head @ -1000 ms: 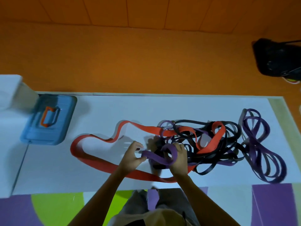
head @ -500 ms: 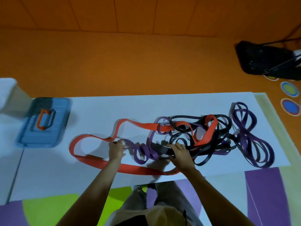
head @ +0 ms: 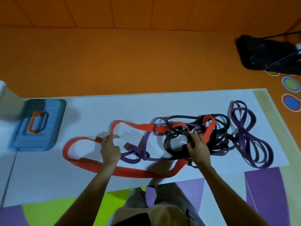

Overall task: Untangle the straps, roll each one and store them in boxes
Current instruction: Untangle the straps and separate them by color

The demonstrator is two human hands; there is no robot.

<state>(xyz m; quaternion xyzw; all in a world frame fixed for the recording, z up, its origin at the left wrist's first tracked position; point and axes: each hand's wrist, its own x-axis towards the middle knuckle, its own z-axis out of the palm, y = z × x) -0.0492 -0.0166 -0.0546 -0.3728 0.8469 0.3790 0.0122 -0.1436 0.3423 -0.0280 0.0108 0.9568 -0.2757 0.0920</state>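
A tangle of black straps (head: 172,141), a long red strap (head: 130,172) and a purple strap (head: 135,156) lies on the white table (head: 114,108). My left hand (head: 110,150) rests with straight fingers on the red strap where it bends at the left; the purple strap's free end lies just right of that hand. Over the middle of the tangle, my right hand (head: 199,148) has its fingers curled round a black strap. A separate heap of purple strap loops (head: 249,137) sits at the table's right end. A closed blue box (head: 39,126) with an orange handle stands at the left.
A white container (head: 8,101) stands at the far left edge beside the blue box. On the orange floor beyond the table lie a black bag (head: 268,54) and coloured discs (head: 291,103). My legs are at the table's near edge.
My left hand drew the purple strap leftwards out of the tangle, then let its end drop and moved onto the red strap. My right hand shifted to the black straps.
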